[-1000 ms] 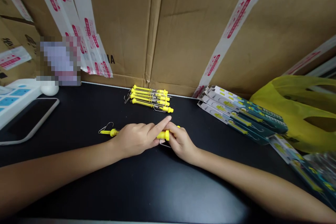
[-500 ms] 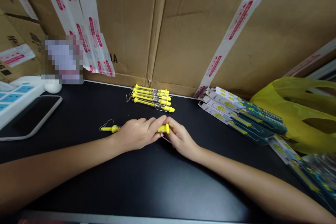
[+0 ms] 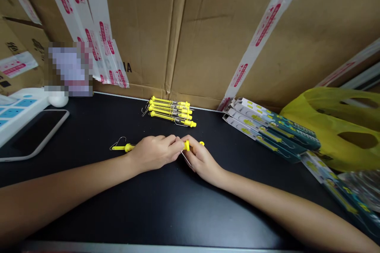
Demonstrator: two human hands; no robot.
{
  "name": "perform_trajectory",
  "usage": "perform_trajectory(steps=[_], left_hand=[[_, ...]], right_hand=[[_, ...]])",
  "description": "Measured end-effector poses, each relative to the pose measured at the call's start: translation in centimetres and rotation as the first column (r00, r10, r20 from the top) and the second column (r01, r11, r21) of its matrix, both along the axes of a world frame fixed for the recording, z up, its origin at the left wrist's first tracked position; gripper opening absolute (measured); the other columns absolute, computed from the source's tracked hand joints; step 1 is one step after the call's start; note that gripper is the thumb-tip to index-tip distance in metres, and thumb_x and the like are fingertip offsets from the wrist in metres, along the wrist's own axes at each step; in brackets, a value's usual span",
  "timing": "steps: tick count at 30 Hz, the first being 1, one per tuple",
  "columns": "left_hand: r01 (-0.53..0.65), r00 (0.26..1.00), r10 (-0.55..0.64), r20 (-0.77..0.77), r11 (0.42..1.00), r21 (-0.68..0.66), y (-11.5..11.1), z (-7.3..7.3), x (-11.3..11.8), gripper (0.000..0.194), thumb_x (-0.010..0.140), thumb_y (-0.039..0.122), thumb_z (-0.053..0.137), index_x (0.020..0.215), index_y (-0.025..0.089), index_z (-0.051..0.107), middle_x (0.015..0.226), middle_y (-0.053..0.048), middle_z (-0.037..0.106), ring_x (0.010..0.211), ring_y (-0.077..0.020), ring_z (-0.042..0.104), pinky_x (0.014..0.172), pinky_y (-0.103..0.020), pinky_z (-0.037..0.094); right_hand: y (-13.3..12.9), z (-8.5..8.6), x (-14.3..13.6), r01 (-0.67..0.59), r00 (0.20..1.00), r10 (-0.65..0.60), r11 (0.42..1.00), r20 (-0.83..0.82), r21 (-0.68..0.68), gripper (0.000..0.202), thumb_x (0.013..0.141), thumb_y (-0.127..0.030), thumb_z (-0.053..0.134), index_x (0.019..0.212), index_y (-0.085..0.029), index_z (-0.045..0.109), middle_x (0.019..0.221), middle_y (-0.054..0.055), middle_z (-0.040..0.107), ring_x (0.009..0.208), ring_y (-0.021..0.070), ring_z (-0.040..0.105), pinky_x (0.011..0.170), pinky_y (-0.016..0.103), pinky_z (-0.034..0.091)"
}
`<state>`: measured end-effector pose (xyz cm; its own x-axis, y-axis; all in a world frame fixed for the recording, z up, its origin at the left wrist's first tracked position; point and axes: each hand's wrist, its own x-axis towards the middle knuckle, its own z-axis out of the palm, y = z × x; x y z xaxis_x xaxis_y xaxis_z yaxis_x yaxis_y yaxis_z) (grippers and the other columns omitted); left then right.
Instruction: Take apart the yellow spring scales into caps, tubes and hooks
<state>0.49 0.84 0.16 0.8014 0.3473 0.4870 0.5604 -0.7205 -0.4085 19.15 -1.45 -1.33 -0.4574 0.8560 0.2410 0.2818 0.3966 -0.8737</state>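
A slim yellow spring scale (image 3: 130, 148) with a wire hook at its left end lies level above the black table. My left hand (image 3: 156, 151) is closed around its middle, thumb and fingers near the right end. My right hand (image 3: 205, 160) is closed at that right end, beside the yellow collar (image 3: 187, 146). A thin metal wire (image 3: 186, 159) slants down between the two hands. A small yellow end piece (image 3: 202, 143) shows past my right fingers; what those fingers cover is hidden. Behind my hands lies a row of several similar spring scales (image 3: 170, 111).
Several printed boxes (image 3: 267, 130) are stacked at the right, with another box (image 3: 341, 189) nearer. Behind them is a yellow plastic bag (image 3: 317, 126). A phone (image 3: 38, 134) and a white power strip (image 3: 20, 112) lie at the left. Taped cardboard (image 3: 225, 39) stands along the back.
The small yellow end piece has come into view beyond my right fingers. My left thumb and forefinger have drawn closer together on the scale, and more of its collar shows.
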Motion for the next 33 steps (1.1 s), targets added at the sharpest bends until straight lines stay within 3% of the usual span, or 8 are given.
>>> perform_trajectory(steps=[9,14,24,29,33], left_hand=[[0.033,0.999,-0.030,0.037,0.997,-0.072,0.1,0.1,0.0,0.013,0.092,0.021,0.037,0.090,0.018,0.049,0.072,0.002,0.057,0.059,-0.0132,0.059,0.049,-0.023,0.038],[-0.005,0.998,0.012,0.069,0.996,-0.093,-0.1,0.2,0.3,0.014,0.091,0.022,0.036,0.088,0.017,0.048,0.070,0.000,0.059,0.057,-0.0146,0.060,0.046,-0.024,0.036],[-0.034,0.997,0.048,0.062,0.978,-0.208,-0.2,0.4,-0.1,0.018,0.090,0.033,0.040,0.088,0.017,0.049,0.071,0.000,0.059,0.062,-0.0145,0.061,0.050,-0.023,0.039],[0.060,0.997,-0.049,0.056,0.972,-0.226,-0.4,0.8,-0.2,0.025,0.093,0.038,0.039,0.082,0.018,0.046,0.068,0.002,0.057,0.057,-0.0137,0.059,0.049,-0.024,0.038],[0.061,0.997,-0.047,0.067,0.974,-0.216,-0.6,0.6,-0.1,0.030,0.095,0.043,0.036,0.080,0.018,0.045,0.063,0.003,0.057,0.052,-0.0140,0.058,0.045,-0.024,0.033]], right_hand=[[0.0,0.0,0.0,0.018,0.999,-0.019,1.000,0.034,0.021,0.010,0.088,-0.015,0.038,0.093,-0.020,0.045,0.065,-0.004,0.043,0.056,0.0097,0.041,0.052,0.019,0.035],[0.0,0.1,0.2,0.041,0.997,-0.046,0.996,0.054,0.079,0.012,0.087,-0.012,0.037,0.092,-0.019,0.046,0.074,-0.003,0.047,0.065,0.0103,0.044,0.061,0.021,0.038],[-0.3,0.4,0.5,-0.027,0.999,0.028,0.999,0.023,-0.046,0.012,0.091,-0.015,0.034,0.097,-0.019,0.043,0.057,-0.008,0.040,0.045,0.0070,0.039,0.046,0.017,0.033],[-0.6,-0.1,1.1,-0.041,0.998,0.031,0.985,0.064,0.168,0.017,0.093,-0.015,0.033,0.102,-0.018,0.048,0.061,-0.004,0.049,0.052,0.0086,0.045,0.052,0.019,0.037],[-0.5,-0.4,1.1,-0.031,0.997,0.007,0.951,0.079,0.307,0.020,0.091,-0.013,0.035,0.102,-0.019,0.051,0.076,0.000,0.054,0.062,0.0107,0.048,0.059,0.021,0.040]])
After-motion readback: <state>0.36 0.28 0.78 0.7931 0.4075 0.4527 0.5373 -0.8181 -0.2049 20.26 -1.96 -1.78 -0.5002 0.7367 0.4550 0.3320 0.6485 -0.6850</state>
